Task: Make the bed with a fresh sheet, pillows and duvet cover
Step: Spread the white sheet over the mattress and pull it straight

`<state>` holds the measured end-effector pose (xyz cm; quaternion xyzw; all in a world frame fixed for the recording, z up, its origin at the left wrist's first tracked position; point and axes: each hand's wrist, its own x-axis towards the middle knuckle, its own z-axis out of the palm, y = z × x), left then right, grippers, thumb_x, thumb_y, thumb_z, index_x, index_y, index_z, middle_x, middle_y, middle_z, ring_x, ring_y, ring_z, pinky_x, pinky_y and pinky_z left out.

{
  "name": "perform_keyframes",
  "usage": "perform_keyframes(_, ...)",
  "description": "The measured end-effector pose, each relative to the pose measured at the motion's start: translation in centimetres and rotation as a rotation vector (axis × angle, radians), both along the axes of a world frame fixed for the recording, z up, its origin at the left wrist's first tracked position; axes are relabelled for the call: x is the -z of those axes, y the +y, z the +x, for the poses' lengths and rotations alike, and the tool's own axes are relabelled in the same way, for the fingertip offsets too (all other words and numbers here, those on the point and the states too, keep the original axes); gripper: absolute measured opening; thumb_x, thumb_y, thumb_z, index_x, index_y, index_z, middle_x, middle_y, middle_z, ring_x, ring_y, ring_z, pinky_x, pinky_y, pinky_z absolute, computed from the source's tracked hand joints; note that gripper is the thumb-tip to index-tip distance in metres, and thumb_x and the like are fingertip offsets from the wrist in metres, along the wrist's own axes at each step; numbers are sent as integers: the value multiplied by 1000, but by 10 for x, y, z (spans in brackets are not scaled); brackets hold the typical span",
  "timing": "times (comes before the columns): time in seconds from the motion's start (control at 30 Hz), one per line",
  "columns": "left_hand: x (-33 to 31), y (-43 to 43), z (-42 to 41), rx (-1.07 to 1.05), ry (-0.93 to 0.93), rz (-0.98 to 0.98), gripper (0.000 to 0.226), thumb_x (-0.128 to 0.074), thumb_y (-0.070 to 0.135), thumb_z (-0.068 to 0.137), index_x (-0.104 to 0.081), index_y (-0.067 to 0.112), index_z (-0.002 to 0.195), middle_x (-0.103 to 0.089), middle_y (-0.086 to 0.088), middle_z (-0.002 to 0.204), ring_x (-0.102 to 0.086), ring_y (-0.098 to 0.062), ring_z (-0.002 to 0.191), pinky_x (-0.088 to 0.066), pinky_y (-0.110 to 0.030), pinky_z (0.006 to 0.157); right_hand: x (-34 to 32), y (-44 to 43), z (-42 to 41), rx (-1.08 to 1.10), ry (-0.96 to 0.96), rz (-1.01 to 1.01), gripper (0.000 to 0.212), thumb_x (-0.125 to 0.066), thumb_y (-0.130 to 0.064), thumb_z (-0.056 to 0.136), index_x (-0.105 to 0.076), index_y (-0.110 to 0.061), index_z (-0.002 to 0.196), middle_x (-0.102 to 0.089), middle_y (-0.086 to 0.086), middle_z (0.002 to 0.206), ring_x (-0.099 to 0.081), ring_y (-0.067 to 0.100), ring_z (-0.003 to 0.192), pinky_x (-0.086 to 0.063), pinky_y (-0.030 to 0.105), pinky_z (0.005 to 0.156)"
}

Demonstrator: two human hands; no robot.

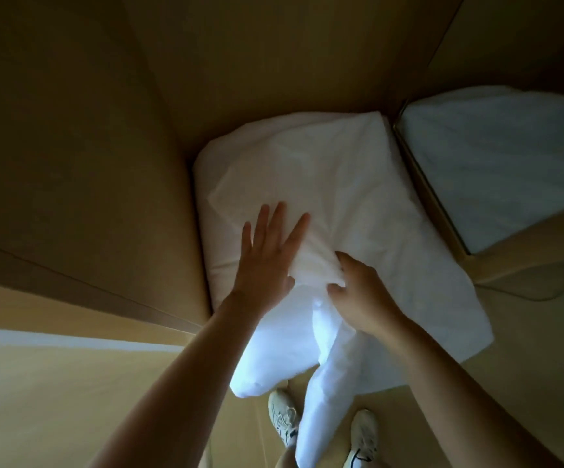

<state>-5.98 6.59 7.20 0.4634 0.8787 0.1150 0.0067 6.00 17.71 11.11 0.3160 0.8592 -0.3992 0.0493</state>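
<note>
A dim room corner was seen from above, lined with smooth tan wooden panels (88, 130) across the upper and left parts of the frame. A pale beige floor (71, 400) was shown at lower left and lower right. A plump white fabric pillow (307, 170) was wedged against the panels at the centre, its loose cover trailing down toward the bottom centre. The left hand (267, 258) was laid flat on the pillow, fingers straight and spread. Just beside it, the right hand (361, 295) was curled around a bunched fold of the pillow's cover. A white cloth-covered surface (496, 163), edged by a tan frame, was seen at the right, apart from the pillow. A thin cable (544, 292) was draped over the floor below it. Two cream lace-up trainers (284, 417) were planted at the bottom centre, on either side of the hanging cloth.
</note>
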Motion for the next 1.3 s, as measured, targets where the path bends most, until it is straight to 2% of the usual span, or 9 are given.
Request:
perform_keyframes(0.1,-20,20,19,163,73,96,87,-81,10,60,-46,13,139,-36,-20,147,-29,-43,137,-21,-59,107,-18,9,41,-4,5,83,46,-54,-11,90,-44,-14,135,-61,6,116,-60,26,103,-49,30,84)
perform_keyframes(0.23,-36,24,74,237,-19,233,70,-77,-7,39,-68,1,108,-69,-16,108,-67,-35,99,-49,-50,87,-33,16,97,90,113,89,63,-58,-11,91,-31,-30,145,-58,0,126,-59,18,110,-47,21,85)
perform_keyframes(0.33,-45,13,127,127,-186,237,65,-69,-8,45,-68,3,109,-73,-11,93,-69,-32,70,-55,-33,59,-37,8,138,98,273,49,78,-58,-2,88,-23,-52,137,-54,-19,120,-56,0,102,-48,19,87)
perform_keyframes(0.5,-49,-26,218,-70,-271,293,68,-44,11,61,-59,12,127,-68,-5,115,-67,-33,89,-53,-36,70,-33,-14,212,-24,420,-3,72,-55,9,83,-40,-47,126,-46,-36,121,-44,-17,116,-36,7,98)
perform_keyframes(0.7,-67,-84,320,-226,-309,343,65,-66,-13,55,-65,3,118,-71,-10,106,-70,-28,80,-41,-22,67,-46,-47,284,-275,452,-72,75,-60,9,81,-41,-48,125,-47,-35,122,-44,-20,116,-35,5,98)
perform_keyframes(0.87,-82,-147,365,-485,-265,453,58,-57,6,54,-69,9,111,-73,-3,97,-61,-14,82,-44,-18,61,-66,-93,297,-471,421,-208,77,-59,6,79,-39,-51,127,-50,-30,125,-47,-12,119,-37,9,100)
perform_keyframes(1.03,-76,-222,375,-839,-480,538,55,-71,29,64,-63,16,117,-58,12,104,-54,-12,98,-40,-25,80,-77,-159,274,-645,370,-290,71,-62,3,81,-40,-50,124,-57,-21,119,-51,-10,114,-38,6,94)
perform_keyframes(1.13,-65,-275,375,-982,-847,657,44,-72,25,66,-61,24,108,-59,16,89,-52,-1,85,-42,-22,72,-77,-206,253,-760,332,-303,69,-63,4,82,-47,-55,113,-57,-29,110,-54,-14,105,-38,2,87)
perform_keyframes(1.3,-39,-393,358,-1266,-1931,1595,62,-53,26,64,-48,-3,119,-49,-24,110,-53,-36,94,-44,-42,93,-69,-307,209,-908,255,-331,67,-63,4,80,-53,-58,103,-58,-35,102,-54,-19,99,-37,-2,80)
